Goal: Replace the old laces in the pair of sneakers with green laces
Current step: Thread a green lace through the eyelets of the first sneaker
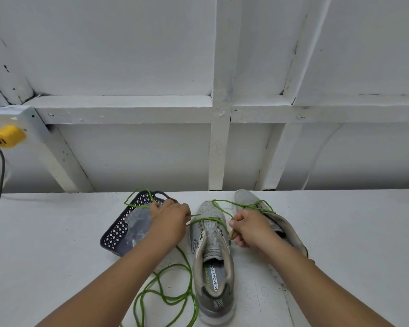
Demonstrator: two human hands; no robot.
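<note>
A grey sneaker (pixel 213 260) stands in the middle of the white table, toe pointing away. A green lace (pixel 207 219) crosses its front eyelets. My left hand (pixel 169 220) pinches one end of that lace, which loops out over the basket. My right hand (pixel 250 228) grips the other end, which loops over the second grey sneaker (pixel 269 220), lying on its side behind my right hand and partly hidden by it. A second green lace (pixel 172 296) lies in loose coils on the table to the left of the near sneaker.
A dark perforated plastic basket (pixel 118 228) with a clear plastic bag inside sits left of the sneakers, under my left hand. A yellow plug (pixel 8 136) with a black cable is on the wall at the far left. A white panelled wall stands behind the table.
</note>
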